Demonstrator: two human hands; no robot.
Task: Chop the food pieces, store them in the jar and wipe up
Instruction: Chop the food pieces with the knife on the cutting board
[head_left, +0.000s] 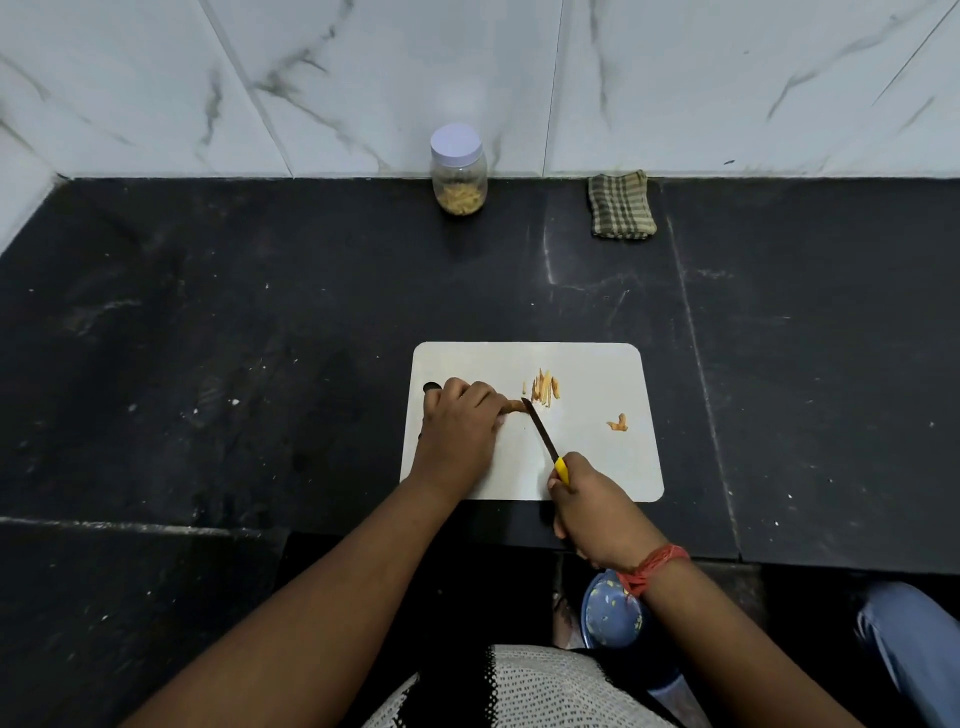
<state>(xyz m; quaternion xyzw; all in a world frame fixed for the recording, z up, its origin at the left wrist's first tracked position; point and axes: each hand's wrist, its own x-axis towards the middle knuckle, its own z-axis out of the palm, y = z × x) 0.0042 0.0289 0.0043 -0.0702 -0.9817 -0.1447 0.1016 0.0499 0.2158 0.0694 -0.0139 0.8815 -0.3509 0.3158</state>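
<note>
A white cutting board (597, 467) lies on the black counter. My left hand (457, 421) presses an orange-brown food piece (516, 405) down on the board's left side. My right hand (592, 499) grips the yellow handle of a knife (543, 436); the dark blade's tip touches the piece's right end. A small heap of thin cut strips (544, 387) lies just beyond the blade, and a stray scrap (618, 423) sits to the right. Against the back wall stands a clear jar (458, 171) with a white lid on, holding some cut pieces.
A folded checked cloth (621, 205) lies by the wall, right of the jar. Below the counter edge, near my right wrist, a blue bin (608, 616) holds scraps. A marble-tiled wall (363, 78) closes the back and left.
</note>
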